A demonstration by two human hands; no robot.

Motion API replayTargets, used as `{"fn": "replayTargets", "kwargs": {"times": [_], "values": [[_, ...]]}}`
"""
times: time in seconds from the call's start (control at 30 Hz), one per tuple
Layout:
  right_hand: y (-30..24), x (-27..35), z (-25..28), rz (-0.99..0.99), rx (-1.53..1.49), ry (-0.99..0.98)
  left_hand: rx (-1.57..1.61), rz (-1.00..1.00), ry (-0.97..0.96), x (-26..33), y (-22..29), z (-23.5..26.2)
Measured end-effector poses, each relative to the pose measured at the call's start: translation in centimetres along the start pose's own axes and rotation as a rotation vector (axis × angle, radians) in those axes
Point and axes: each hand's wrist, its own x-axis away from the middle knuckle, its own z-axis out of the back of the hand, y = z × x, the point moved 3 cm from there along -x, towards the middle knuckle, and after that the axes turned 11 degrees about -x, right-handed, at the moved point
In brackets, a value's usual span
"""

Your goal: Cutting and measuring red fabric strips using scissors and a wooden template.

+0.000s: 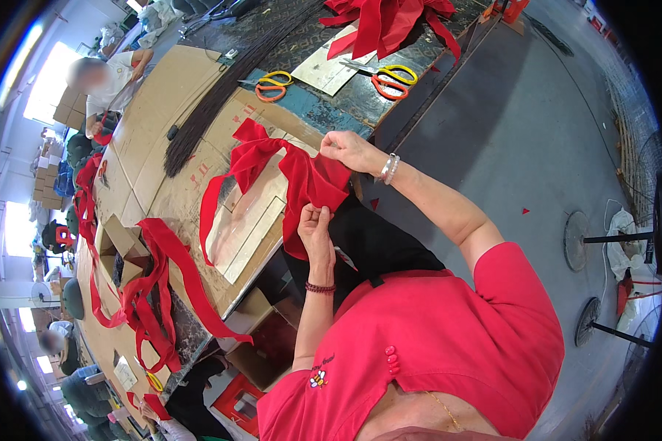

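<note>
A red velvety ribbon bow point(312, 180) lies partly over the near table edge, with loops and a long tail reaching left over the board. My left hand point(316, 234) pinches the lower edge of one loop between thumb and fingers. Higher up, my right hand point(351, 152) is closed on the same loop at its upper right corner, so the fabric spreads between both hands. Beneath the bow is a pale flat board point(254, 224) with dark lines on it. The bow's knot is partly covered by folds.
Beyond the bow lie orange-and-yellow scissors point(272, 87), a second pair point(391, 81), a bundle of thin dark wires point(221, 103) and finished red bows point(390, 22). Loose red ribbons point(154, 294) drape by an open carton point(121, 246) on the left. Another person point(110, 81) works across the table.
</note>
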Motion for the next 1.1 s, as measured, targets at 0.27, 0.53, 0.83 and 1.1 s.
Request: {"fn": "replayTargets", "kwargs": {"times": [0.27,0.53,0.83,1.1], "values": [[0.8,1.9,3.6,-0.041,-0.076,-0.052,0.021,0.025,0.071,-0.2,-1.0,1.0],[3.6,3.4,4.1,-0.16,-0.217,-0.3,-1.065,-0.137,0.295,0.7,8.7,0.3],[0.1,2.9,4.0,-0.114,-0.318,-0.373,-0.395,0.579,-0.209,-13.6,5.4,-0.8],[-2.8,2.5,6.3,-0.097,-0.2,-0.443,0.219,0.363,-0.426,-12.6,9.5,-2.5]]}}
